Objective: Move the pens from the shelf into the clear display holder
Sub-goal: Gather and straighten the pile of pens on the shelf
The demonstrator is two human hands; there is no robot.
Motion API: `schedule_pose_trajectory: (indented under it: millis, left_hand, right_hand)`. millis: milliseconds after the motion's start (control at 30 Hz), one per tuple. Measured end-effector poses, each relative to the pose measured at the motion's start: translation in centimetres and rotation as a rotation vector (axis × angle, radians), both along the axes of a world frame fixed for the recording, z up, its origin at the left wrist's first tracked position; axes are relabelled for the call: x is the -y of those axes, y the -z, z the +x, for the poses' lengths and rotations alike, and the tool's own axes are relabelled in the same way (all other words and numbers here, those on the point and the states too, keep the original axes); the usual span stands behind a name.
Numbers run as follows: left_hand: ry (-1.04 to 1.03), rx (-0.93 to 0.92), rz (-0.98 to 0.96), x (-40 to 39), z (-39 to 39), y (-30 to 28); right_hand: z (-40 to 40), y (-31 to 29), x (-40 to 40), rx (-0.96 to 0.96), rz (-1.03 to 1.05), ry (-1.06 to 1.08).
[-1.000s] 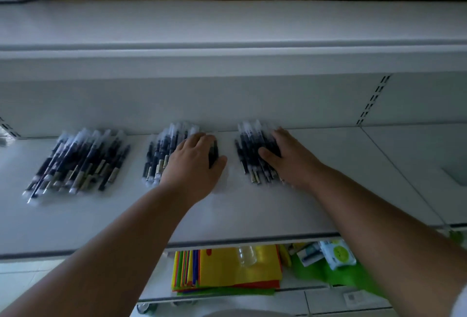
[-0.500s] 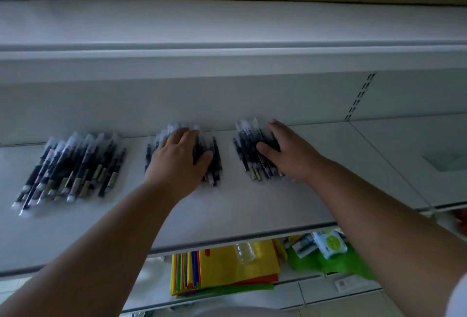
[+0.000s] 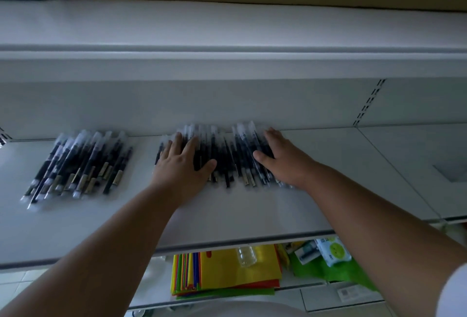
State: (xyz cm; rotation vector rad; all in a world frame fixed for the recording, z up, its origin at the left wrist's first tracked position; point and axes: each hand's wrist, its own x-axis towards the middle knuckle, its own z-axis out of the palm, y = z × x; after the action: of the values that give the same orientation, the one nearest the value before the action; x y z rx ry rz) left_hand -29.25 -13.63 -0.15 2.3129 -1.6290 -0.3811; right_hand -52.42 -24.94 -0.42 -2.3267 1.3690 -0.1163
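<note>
Several black pens with clear caps lie on the white shelf (image 3: 227, 218). One merged pile of pens (image 3: 225, 157) sits at the middle, against the back wall. My left hand (image 3: 182, 165) lies flat on the pile's left part, fingers straight. My right hand (image 3: 283, 160) presses on its right part, fingers stretched over the pens. A separate pile of pens (image 3: 80, 162) lies untouched at the left. No clear display holder is in view.
An upper shelf (image 3: 227, 31) overhangs the pens. Below the shelf edge lie coloured folders (image 3: 227, 273), a clear bottle (image 3: 245, 256) and green packets (image 3: 328, 253). The shelf continues to the right past a slotted upright (image 3: 366, 104).
Both hands have slid toward each other, pushing the two middle piles of pens together into one. The left pile has not moved.
</note>
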Motion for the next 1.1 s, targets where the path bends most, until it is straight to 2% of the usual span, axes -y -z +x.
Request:
schedule_pose_trajectory:
  millis: [200, 300, 433, 667, 933, 1100]
  left_hand:
    - [-0.053, 0.090, -0.040, -0.7, 2.5, 0.3]
    - [-0.081, 0.030, 0.008, -0.7, 2.6, 0.7]
    - [-0.032, 0.031, 0.033, -0.4, 1.5, 1.1]
    - [-0.044, -0.104, -0.006, -0.1, 3.2, -0.3]
    - [0.092, -0.118, 0.052, 1.9, -0.7, 0.0]
    - [0.056, -0.140, -0.044, 0.6, -0.5, 0.1]
  right_hand:
    - [-1.4, -0.4, 0.1, -0.012, -0.072, 0.050]
    - [-1.0, -0.5, -0.7, -0.030, 0.003, 0.082]
    - [0.5, -0.8, -1.5, -0.017, -0.007, 0.063]
    - [-0.3, -0.6, -0.7, 0.066, 0.062, 0.112]
    - [3.1, -0.6, -1.1, 0.090, 0.086, 0.103]
    - [1.6, -0.1, -1.4, 0.147, 0.074, 0.066]
